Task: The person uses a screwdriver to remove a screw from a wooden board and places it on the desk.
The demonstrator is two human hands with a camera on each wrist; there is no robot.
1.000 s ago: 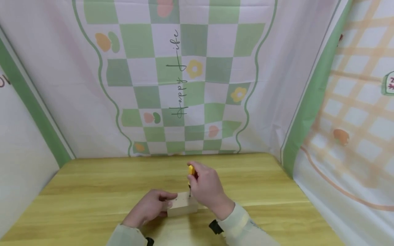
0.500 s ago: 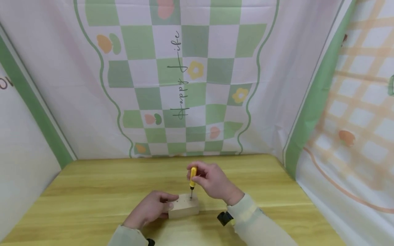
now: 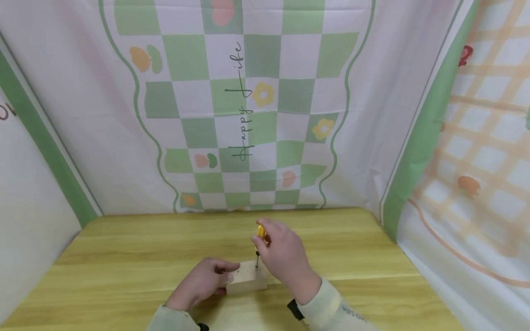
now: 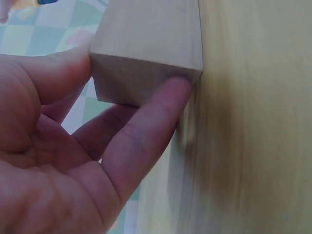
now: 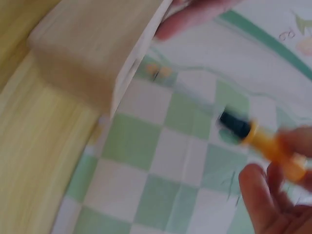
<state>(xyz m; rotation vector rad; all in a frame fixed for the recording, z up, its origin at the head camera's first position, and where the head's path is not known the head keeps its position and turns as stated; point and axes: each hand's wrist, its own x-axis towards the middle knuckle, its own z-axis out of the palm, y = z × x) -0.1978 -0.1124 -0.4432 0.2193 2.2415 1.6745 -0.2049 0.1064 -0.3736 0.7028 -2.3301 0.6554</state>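
My left hand [image 3: 205,282] grips the left end of a pale wooden block [image 3: 246,287]. In the left wrist view one finger presses on the end face of the block [image 4: 146,34], with others along its side and under it. The right hand [image 3: 285,253] pinches the yellow handle of a screwdriver [image 3: 261,231] between thumb and fingers. Its shaft points down at the right end of the block's top, where small dark marks show. The right wrist view has the screwdriver [image 5: 265,144] blurred, its black collar towards the block.
Block and hands are over a wood-grain table [image 3: 136,248]. Behind it hangs a green-and-white checked cloth [image 3: 265,124]. More printed cloth [image 3: 476,151] hangs on the right, and a white one [image 3: 33,184] on the left.
My right hand has rolled over to the left round the screwdriver, so its back faces up and hides more of the handle than half a second ago. The left hand and block have hardly moved.
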